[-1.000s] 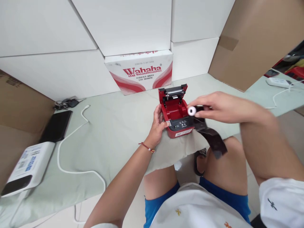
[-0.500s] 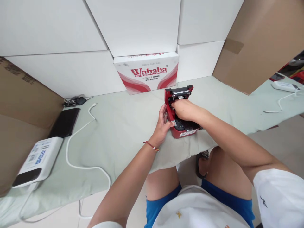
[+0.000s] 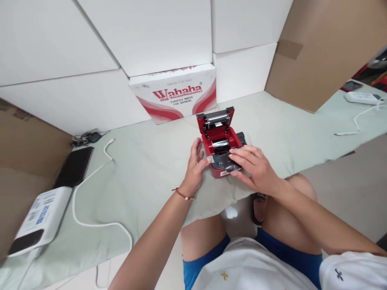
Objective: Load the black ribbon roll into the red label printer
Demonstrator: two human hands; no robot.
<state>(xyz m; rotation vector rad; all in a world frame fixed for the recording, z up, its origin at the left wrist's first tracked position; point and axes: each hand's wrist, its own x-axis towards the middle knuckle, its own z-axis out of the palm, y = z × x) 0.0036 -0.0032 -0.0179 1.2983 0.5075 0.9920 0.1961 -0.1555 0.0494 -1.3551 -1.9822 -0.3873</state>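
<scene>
A small red label printer (image 3: 216,174) stands near the front edge of the cloth-covered table, its lid (image 3: 216,117) raised to show a roller. In its red bay lies a shiny dark roll (image 3: 220,145). Black film (image 3: 232,166) stretches from there over the printer's front. My left hand (image 3: 195,165) steadies the printer at its left side, thumb on the front left corner and fingers along the wall. Over the front right part my right hand (image 3: 255,167) lies with fingers stretched out, touching the black film. A dark piece (image 3: 242,138) shows past the printer's right side.
Behind the printer stands a Wahaba-type water carton (image 3: 178,96) before stacked white boxes (image 3: 169,36). At left are a white device (image 3: 40,219), a black flat object (image 3: 74,167) and a white cable (image 3: 77,217). Brown cardboard (image 3: 299,56) stands at right, beside another white device (image 3: 361,98).
My right hand has come out of the printer's bay and moved toward me, onto its front right part. The inner roll now shows. My left hand keeps its hold.
</scene>
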